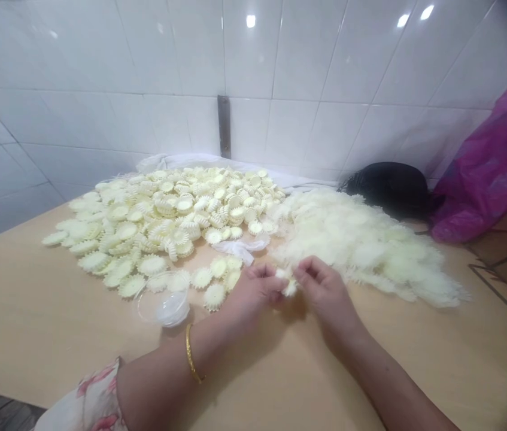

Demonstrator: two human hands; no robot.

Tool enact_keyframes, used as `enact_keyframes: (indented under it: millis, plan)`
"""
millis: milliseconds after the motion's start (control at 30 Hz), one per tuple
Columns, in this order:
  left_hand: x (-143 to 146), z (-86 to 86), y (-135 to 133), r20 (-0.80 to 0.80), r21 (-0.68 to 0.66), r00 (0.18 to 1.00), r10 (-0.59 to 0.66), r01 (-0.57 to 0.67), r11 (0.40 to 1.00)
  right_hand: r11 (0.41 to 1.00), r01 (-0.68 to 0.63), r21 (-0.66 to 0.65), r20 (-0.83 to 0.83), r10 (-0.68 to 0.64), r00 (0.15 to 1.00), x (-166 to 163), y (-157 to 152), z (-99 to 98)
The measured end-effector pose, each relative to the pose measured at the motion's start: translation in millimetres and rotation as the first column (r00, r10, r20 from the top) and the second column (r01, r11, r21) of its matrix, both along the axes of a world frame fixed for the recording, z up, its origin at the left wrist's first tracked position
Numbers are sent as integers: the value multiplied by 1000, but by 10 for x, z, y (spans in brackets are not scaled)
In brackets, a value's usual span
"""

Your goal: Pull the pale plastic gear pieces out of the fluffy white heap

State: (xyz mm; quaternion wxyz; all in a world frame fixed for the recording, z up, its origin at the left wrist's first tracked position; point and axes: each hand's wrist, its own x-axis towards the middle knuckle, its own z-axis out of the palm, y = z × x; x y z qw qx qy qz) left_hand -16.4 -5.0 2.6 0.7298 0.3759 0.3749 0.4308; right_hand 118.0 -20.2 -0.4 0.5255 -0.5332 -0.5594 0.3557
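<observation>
My left hand (260, 287) pinches a small pale-yellow piece with a toothed edge (290, 288) between thumb and fingers. Against the other side of that piece, the fingertips of my right hand (325, 288) are closed; what exactly they grip is too blurred to make out. Several loose toothed yellow discs (214, 296) lie just left of my left hand. Beyond them rises a big heap of the same scalloped discs (181, 206). A mound of thin, translucent, frilly pale pieces (361, 239) spreads behind and right of my right hand.
A clear plastic tub (171, 310) stands on the wooden table (262, 383) near my left forearm. A twisted white strip (242, 246) lies between the heaps. At the back right are a black rounded object (390, 187) and a magenta bag (491, 167), before a tiled wall (181, 54).
</observation>
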Motion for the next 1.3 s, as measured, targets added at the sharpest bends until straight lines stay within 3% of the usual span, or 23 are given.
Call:
enact_keyframes:
  millis: [133, 233, 400, 500, 567, 667, 833, 933, 1067, 1167, 1300]
  plan:
    - [10, 1, -9, -1, -20, 1000, -23, 22, 1000, 990, 104, 98, 226, -123, 966, -65, -66, 27]
    - [7, 3, 3, -66, -46, 995, -78, 75, 996, 980, 126, 153, 300, -167, 939, -88, -76, 21]
    - [-29, 34, 0, -122, 50, 983, -138, 145, 988, 978, 156, 138, 260, -188, 947, 25, 0, 22]
    - [-34, 53, -12, -93, 39, 978, -187, 191, 981, 954, 272, 128, 208, -294, 933, 202, 76, 34]
    - [-22, 47, -12, -66, -3, 978, -196, 196, 981, 926, 324, 195, 283, -370, 885, 318, 123, 30]
    - [-1, 11, 2, -64, -52, 986, -156, 153, 987, 900, 294, 323, 413, -413, 812, 418, 169, 15]
    - [14, -17, 2, -42, -59, 995, -89, 86, 995, 869, 300, 393, 342, -441, 830, 367, 133, 65]
    - [21, 13, -26, -15, -34, 997, -78, 78, 996, 908, 243, 340, 299, -350, 888, 256, 44, 132]
    - [23, 51, -44, 27, -47, 999, -41, 43, 998, 979, 15, 206, 279, -73, 958, 99, -64, 201]
    - [14, 54, -39, 46, -45, 998, -35, 37, 998, 986, -124, 112, 215, 98, 972, 36, -94, 222]
    - [0, 32, -37, 24, -16, 1000, -4, 5, 1000, 980, -197, 23, 69, 195, 978, 19, -84, 193]
